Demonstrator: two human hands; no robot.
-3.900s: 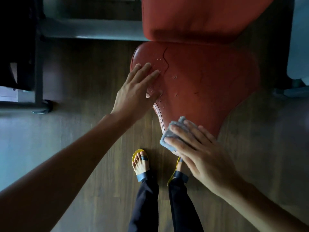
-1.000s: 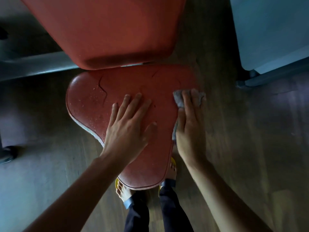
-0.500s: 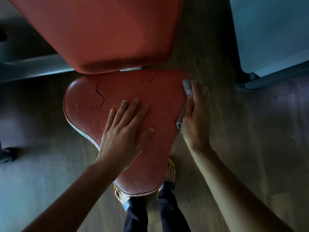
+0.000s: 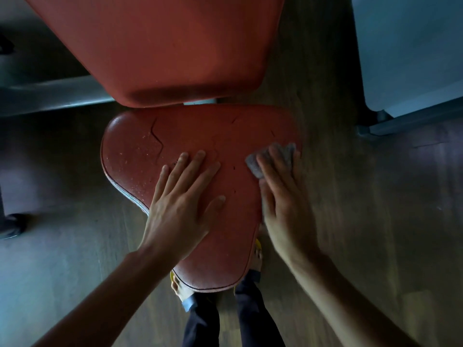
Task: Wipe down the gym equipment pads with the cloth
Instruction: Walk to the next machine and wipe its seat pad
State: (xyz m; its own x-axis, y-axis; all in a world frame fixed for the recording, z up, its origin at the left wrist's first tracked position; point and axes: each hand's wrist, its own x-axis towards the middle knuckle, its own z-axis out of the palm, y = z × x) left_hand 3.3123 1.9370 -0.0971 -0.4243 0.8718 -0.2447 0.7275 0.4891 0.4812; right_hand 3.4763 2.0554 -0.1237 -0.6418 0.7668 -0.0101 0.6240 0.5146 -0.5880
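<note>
A dim wooden floor (image 4: 363,234) is spreading under everything, with a grey metal bar (image 4: 55,93) running off to the left and a pale panel (image 4: 406,46) standing at the far right. A big red back pad (image 4: 160,46) is hanging over the far edge of the red seat pad (image 4: 225,126). The seat is lying wide at its far end and narrowing toward the person's legs, so its long axis is running straight away from the body.

The left hand (image 4: 180,206) is resting flat on the middle of the seat, fingers spread wide and holding nothing. The right hand (image 4: 283,201) is pressing the grey cloth (image 4: 253,166) onto the seat's far right corner, fingers straight and close together on top of it, not curled round it.

From the cloth, the dirtiest stretch is lying to the left: pale specks (image 4: 130,156) are dotting the far left lobe beside a jagged crack (image 4: 157,137). The left hand is sitting between the cloth and that patch, so a sweep leftward probably needs it lifted or shifted. The cracked skin may snag the cloth.
</note>
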